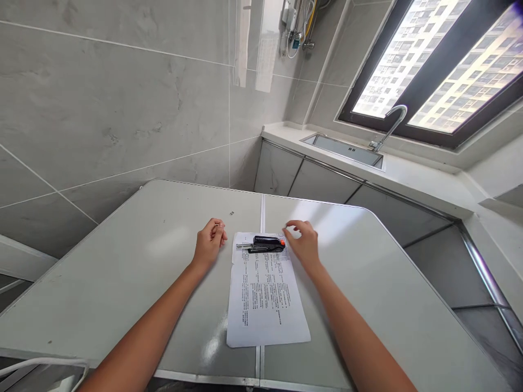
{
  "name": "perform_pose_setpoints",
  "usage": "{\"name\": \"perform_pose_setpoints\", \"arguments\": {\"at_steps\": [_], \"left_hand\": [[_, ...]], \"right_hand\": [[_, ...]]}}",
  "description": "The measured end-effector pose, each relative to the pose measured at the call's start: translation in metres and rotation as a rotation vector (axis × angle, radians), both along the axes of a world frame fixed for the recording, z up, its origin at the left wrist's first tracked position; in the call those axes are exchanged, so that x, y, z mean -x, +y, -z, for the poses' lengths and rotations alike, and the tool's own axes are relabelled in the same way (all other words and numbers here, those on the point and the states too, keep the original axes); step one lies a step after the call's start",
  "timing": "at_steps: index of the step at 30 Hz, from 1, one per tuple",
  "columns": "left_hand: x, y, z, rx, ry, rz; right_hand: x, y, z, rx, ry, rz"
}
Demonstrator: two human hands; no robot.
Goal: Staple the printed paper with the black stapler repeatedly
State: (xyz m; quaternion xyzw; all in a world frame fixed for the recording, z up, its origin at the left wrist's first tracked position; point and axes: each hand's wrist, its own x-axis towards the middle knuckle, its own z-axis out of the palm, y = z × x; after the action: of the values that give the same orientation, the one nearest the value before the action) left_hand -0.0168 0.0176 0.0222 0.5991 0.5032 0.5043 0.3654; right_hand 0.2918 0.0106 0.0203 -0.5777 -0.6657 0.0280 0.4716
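A black stapler [266,245] with a red spot at its right end lies across the top of printed paper sheets [265,321] on the table. To the left of the paper, my left hand [209,240] is closed with its fingers curled in; what it holds, if anything, is too small to name. My right hand [303,239] is at the paper's upper right corner, close to the stapler's red end. Its thumb and forefinger are pinched together, and I cannot make out what is between them. Small dark bits like staples [231,213] lie beyond my left hand.
The pale folding table [183,326] has a metal seam down its middle. Behind it on the right runs a counter [429,179] with a sink [343,149] and a curved faucet [392,128], below a window. A tiled wall [122,109] stands at the left.
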Motion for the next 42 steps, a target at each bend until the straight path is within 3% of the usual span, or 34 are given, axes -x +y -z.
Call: {"name": "perform_pose_setpoints", "arguments": {"at_steps": [4,7,9,12,15,18,23,26,29,33,35,38,42], "left_hand": [[0.005,0.021,0.010,-0.026,0.363,-0.073],[0.001,0.041,0.022,0.002,0.325,-0.034],[-0.004,0.056,0.030,-0.037,0.345,-0.014],[-0.008,0.081,0.040,-0.105,0.563,-0.016],[-0.010,0.098,0.047,-0.116,0.745,0.067],[-0.010,0.099,0.049,-0.151,0.868,0.104],[-0.001,0.077,0.047,-0.195,0.903,0.056],[0.005,0.060,0.043,-0.184,0.810,0.008],[0.008,0.042,0.035,-0.131,0.615,-0.034],[0.004,0.020,0.026,0.063,0.148,-0.012],[0.000,0.012,0.024,0.113,0.016,0.010],[-0.007,0.001,0.024,0.031,0.060,0.029],[-0.016,-0.012,0.025,-0.136,0.189,0.122]], "right_hand": [[-0.068,0.039,0.027,0.273,0.031,0.146],[-0.093,0.061,0.045,0.319,0.102,0.185],[-0.096,0.073,0.053,0.325,0.141,0.183],[-0.091,0.086,0.060,0.326,0.152,0.182],[-0.085,0.097,0.063,0.315,0.138,0.198],[-0.082,0.106,0.063,0.310,0.127,0.183],[-0.083,0.113,0.059,0.309,0.109,0.160],[-0.080,0.105,0.055,0.292,0.117,0.181],[-0.061,0.078,0.048,0.191,0.146,0.177],[-0.017,0.023,0.036,0.112,0.186,-0.027],[0.002,0.000,0.031,0.080,0.199,-0.081],[0.018,-0.017,0.029,0.008,0.191,-0.105],[0.023,-0.018,0.030,-0.055,0.195,-0.101]]}}
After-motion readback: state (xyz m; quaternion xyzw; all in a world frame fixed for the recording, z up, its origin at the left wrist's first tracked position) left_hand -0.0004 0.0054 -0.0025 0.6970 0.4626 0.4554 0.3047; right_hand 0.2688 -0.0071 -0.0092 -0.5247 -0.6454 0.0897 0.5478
